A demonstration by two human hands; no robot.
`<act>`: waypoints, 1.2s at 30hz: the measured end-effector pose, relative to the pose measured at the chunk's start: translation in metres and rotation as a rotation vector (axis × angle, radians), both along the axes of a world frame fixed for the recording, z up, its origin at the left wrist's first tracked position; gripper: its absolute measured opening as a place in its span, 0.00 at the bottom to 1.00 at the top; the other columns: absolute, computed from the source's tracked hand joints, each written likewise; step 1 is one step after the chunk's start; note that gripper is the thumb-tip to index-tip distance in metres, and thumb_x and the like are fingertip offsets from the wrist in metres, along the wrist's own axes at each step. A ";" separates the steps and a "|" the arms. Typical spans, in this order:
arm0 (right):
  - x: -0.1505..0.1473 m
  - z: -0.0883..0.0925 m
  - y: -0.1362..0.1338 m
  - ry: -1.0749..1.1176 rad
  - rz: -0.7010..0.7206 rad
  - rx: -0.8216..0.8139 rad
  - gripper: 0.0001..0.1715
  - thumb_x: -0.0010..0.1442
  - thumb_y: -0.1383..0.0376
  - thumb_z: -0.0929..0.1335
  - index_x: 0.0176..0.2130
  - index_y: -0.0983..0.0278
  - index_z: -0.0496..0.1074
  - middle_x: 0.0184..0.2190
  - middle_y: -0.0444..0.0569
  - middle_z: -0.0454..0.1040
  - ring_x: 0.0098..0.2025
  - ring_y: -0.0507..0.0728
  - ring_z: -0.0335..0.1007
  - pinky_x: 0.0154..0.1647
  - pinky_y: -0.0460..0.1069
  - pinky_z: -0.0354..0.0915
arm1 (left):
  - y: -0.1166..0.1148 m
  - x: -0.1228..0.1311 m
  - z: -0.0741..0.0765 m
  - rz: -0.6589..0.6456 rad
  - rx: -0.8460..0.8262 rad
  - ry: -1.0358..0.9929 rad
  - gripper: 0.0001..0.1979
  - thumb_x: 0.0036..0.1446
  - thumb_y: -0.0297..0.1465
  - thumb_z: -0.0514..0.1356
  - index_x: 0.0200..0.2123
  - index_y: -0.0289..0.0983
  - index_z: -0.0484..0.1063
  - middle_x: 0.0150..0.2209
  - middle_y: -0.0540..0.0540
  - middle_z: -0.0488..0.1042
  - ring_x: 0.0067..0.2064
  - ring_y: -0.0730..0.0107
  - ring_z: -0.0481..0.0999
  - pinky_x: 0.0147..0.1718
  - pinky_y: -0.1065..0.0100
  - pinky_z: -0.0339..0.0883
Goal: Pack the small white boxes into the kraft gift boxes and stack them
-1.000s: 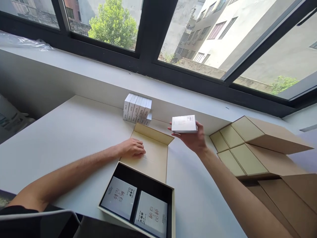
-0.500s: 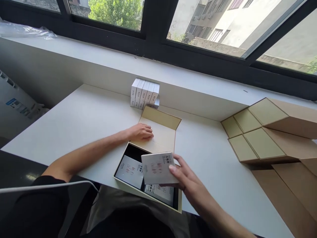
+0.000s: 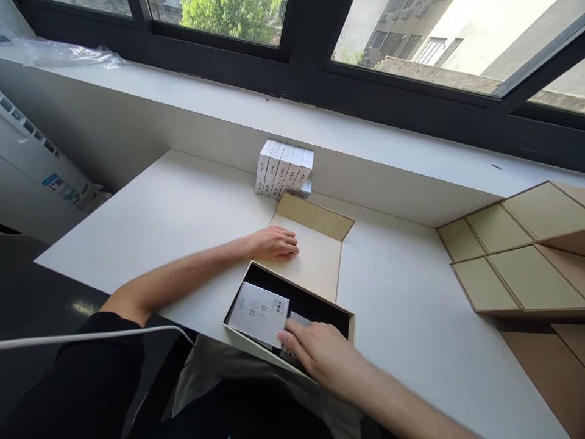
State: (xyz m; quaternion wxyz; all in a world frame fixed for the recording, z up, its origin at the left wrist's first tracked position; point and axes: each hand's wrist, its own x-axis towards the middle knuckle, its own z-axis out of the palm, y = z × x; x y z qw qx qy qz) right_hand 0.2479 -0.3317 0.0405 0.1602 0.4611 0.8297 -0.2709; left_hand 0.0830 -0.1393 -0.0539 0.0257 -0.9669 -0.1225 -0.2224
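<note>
The gift box [image 3: 351, 329] sat at the tabletop's [image 3: 393, 292] near edge, room rightward; left hand [image 3: 274, 242] rested half-curled on the lid [image 3: 317, 256]; right hand [image 3: 322, 349] gripped a tea carton [image 3: 256, 312].

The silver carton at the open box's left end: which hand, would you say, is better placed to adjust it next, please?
Probably the right hand: its fingers are at the carton's right edge, whereas the left hand rests on the open lid.
</note>
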 end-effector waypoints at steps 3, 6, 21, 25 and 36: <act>-0.012 0.001 0.002 0.048 0.121 -0.009 0.26 0.74 0.53 0.53 0.39 0.61 0.72 0.32 0.48 0.79 0.31 0.58 0.74 0.27 0.49 0.52 | 0.001 -0.001 -0.001 0.003 0.009 -0.014 0.14 0.69 0.31 0.52 0.35 0.40 0.75 0.34 0.45 0.79 0.39 0.67 0.74 0.39 0.64 0.64; -0.012 0.015 0.010 0.102 0.150 -0.027 0.31 0.74 0.52 0.53 0.33 0.62 0.73 0.26 0.47 0.76 0.25 0.54 0.69 0.26 0.48 0.51 | 0.002 -0.002 -0.002 0.008 0.011 -0.015 0.15 0.69 0.31 0.51 0.35 0.39 0.75 0.34 0.45 0.80 0.39 0.67 0.74 0.40 0.64 0.64; 0.049 0.026 0.269 0.564 -0.629 0.366 0.29 0.64 0.50 0.69 0.55 0.68 0.68 0.43 0.53 0.76 0.35 0.52 0.73 0.27 0.43 0.67 | -0.002 0.006 -0.001 0.001 -0.018 -0.040 0.14 0.69 0.31 0.51 0.34 0.40 0.74 0.34 0.45 0.80 0.38 0.68 0.74 0.39 0.65 0.64; 0.036 0.002 0.293 0.503 -0.651 0.261 0.21 0.69 0.56 0.67 0.56 0.65 0.68 0.47 0.51 0.74 0.41 0.55 0.74 0.40 0.52 0.74 | 0.001 0.006 -0.003 -0.001 -0.038 -0.041 0.15 0.70 0.31 0.50 0.33 0.40 0.74 0.34 0.44 0.79 0.38 0.67 0.74 0.39 0.64 0.65; 0.094 -0.003 0.284 0.643 -0.768 0.442 0.26 0.56 0.56 0.73 0.50 0.67 0.72 0.32 0.49 0.75 0.29 0.55 0.71 0.27 0.49 0.71 | 0.001 0.008 -0.002 -0.008 -0.033 -0.048 0.15 0.70 0.31 0.50 0.32 0.39 0.73 0.33 0.45 0.79 0.37 0.67 0.73 0.39 0.65 0.64</act>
